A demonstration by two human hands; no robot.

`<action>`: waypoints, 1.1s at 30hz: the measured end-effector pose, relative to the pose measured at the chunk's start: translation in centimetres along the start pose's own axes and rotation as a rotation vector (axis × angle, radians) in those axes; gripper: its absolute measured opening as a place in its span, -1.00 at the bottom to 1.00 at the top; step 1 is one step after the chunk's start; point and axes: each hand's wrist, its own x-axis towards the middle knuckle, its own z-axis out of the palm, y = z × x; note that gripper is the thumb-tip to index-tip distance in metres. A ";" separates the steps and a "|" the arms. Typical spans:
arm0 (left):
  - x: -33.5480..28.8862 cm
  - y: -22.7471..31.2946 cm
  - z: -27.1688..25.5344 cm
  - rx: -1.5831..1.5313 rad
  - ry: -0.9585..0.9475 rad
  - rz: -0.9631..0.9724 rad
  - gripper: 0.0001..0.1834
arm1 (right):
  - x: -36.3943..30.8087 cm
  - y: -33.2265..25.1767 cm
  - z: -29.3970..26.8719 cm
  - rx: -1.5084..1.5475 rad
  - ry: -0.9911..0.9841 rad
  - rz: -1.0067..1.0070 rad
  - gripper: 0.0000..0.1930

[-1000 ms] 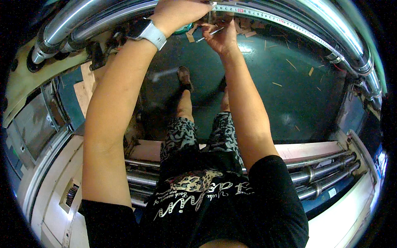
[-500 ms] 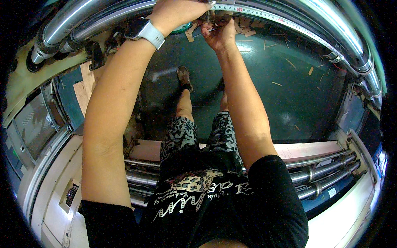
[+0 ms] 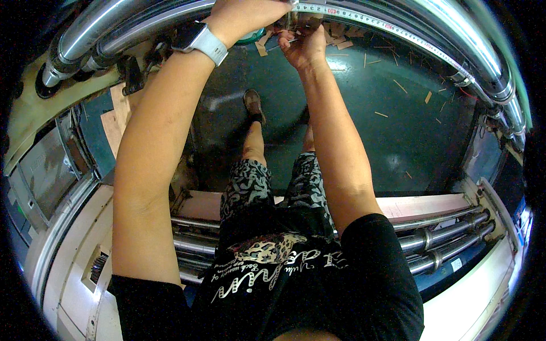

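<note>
At the top of the view, both my hands work at a dark metal collar on a long curved-looking bar. My left hand reaches over from the left, a grey-strapped watch on its wrist. Its fingertips come down by the collar; the upper edge cuts off part of the hand. From below, my right hand is closed under the collar, its fingers curled round what looks like a thin metal rod. A white measuring scale runs along the bar to the right. Beneath my left hand a green rounded thing shows.
Shiny metal rollers arch across the top. Scattered cardboard scraps lie on the dark green floor, where my foot stands. Behind me, more metal rollers cross between pale machine frames.
My hands have shifted very slightly upward in the view. Both stay at the collar, and a little more of the green rounded thing shows.
</note>
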 end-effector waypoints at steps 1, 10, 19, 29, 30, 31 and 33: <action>0.0 0.1 -0.1 -0.010 0.003 -0.008 -0.63 | -0.2 0.0 0.2 -0.020 0.000 -0.012 -0.51; -0.2 1.1 -0.9 -0.023 -0.101 -0.205 -0.61 | 0.8 0.3 -0.6 0.081 -0.021 0.032 -0.52; -1.0 1.4 -1.5 -0.040 -0.066 -0.084 -0.63 | -0.1 0.4 0.4 -0.013 -0.008 -0.071 -0.51; -0.3 -0.1 0.2 -0.013 -0.001 -0.039 -0.64 | 0.7 0.4 0.1 0.018 -0.009 -0.055 -0.55; -0.3 0.0 0.1 -0.010 -0.020 -0.056 -0.64 | 0.5 0.4 0.3 0.046 0.001 -0.048 -0.56; -0.3 0.3 -0.1 -0.007 -0.040 -0.070 -0.64 | 0.5 0.3 0.2 0.038 -0.016 -0.055 -0.57; -0.9 1.0 -0.8 -0.031 -0.029 -0.049 -0.64 | 0.5 0.2 0.0 0.021 -0.049 -0.069 -0.59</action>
